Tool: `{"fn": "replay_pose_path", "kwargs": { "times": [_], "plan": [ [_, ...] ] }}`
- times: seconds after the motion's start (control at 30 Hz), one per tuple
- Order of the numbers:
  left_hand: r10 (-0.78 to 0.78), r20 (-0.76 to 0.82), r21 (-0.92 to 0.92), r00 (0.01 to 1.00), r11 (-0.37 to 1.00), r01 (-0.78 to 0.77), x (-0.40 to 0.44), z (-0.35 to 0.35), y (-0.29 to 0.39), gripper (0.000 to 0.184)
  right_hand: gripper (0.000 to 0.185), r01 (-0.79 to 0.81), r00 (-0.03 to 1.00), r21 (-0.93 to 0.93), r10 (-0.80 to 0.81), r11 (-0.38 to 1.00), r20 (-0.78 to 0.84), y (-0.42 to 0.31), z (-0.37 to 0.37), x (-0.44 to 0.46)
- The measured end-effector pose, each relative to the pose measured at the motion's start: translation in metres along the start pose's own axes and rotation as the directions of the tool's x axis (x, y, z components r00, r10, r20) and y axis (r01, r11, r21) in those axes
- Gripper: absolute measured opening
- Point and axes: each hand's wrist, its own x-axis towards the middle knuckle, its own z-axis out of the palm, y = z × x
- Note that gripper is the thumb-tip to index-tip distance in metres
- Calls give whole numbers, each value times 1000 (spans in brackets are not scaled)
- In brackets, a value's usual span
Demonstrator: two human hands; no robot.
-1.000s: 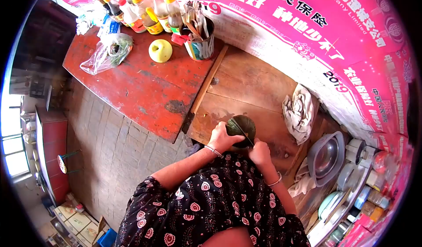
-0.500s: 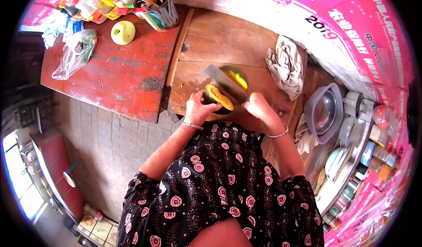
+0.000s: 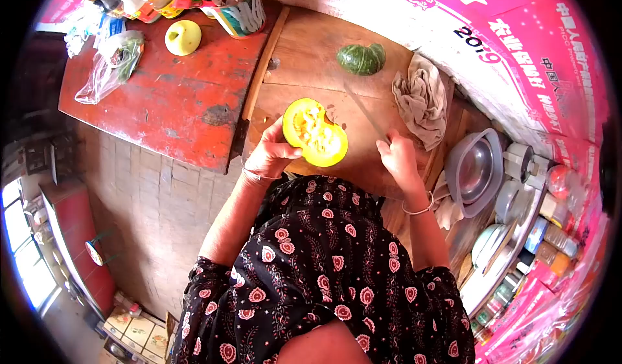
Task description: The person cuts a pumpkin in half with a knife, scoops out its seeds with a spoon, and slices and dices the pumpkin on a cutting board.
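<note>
My left hand [image 3: 271, 153] grips a pumpkin half [image 3: 315, 133] by its left edge, its yellow flesh and seedy middle turned up towards me. A cleaver [image 3: 366, 111] is in my right hand [image 3: 397, 158], its blade seen nearly edge-on and pointing away to the upper left. The blade stands apart from the pumpkin half, to its right. Farther back on the wooden board [image 3: 311, 59] lies the other pumpkin piece [image 3: 361, 59], its dark green rind up and its cut side hidden.
A crumpled cloth [image 3: 420, 102] lies right of the board, with a plastic basin [image 3: 475, 171] beyond it. On the red table [image 3: 175, 118] are a pale green fruit [image 3: 183, 37], a plastic bag [image 3: 115, 66], a utensil pot [image 3: 238, 15] and several bottles.
The pumpkin half in my left hand has turned to show its cut face. The other piece now lies rind up farther back. My right hand has drawn the cleaver away to the right.
</note>
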Motion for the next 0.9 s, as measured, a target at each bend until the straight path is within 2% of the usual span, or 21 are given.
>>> {"fn": "replay_pose_path", "kwargs": {
  "times": [0.17, 0.2, 0.3, 0.33, 0.43, 0.57, 0.6, 0.67, 0.7, 0.77, 0.8, 0.83, 0.9],
  "plan": [
    [13, 33, -92, 999, 996, -9, 1, -4, 3, 77, 27, 6, 1000, -255, -4, 967, 5, 3, 0, -17],
    [14, 26, -87, 1000, 996, -12, 2, -5, 3, 77, 33, -37, 996, -303, 60, 952, 65, 1, 1, -18],
    [32, 7, -35, 999, 999, -32, 5, -3, 3, 76, 39, 61, 997, -195, -69, 979, -36, 8, 10, -19],
    [38, 0, -11, 999, 999, -38, 6, -3, 4, 76, 52, 47, 999, -163, -47, 986, 5, 14, 15, -19],
    [48, -102, 171, 994, 985, -30, 11, -10, 0, 73, 64, 78, 997, -171, -78, 982, 8, 18, 16, -19],
    [40, -256, 303, 966, 952, 41, 19, -17, -5, 64, 63, 87, 995, -202, -78, 976, 54, 13, 5, -17],
    [87, -248, 317, 965, 948, -5, 23, -17, -7, 62, 62, 100, 995, -150, -95, 984, 38, 21, 8, -16],
    [124, -276, 431, 953, 902, 8, 34, -24, -8, 65, 60, 131, 991, -46, -131, 990, 0, 45, 18, -9],
    [144, -288, 485, 947, 874, 14, 39, -27, -10, 66, 60, 18, 999, 75, -15, 997, -30, 44, 17, -5],
    [231, -303, 538, 925, 843, -34, 48, -32, -16, 70, 60, -191, 975, 321, 217, 928, -48, 41, 18, 7],
    [273, -302, 569, 913, 820, -56, 51, -32, -19, 70, 61, -145, 976, 275, 182, 950, -116, 44, 19, 15],
    [315, -300, 602, 900, 795, -78, 54, -34, -20, 70, 62, -162, 970, 365, 216, 917, -113, 46, 20, 23],
    [476, -189, 823, 859, 554, -126, 66, -67, -35, 69, 62, -217, 950, 588, 308, 779, -57, 43, 19, 36]
  ]
}}
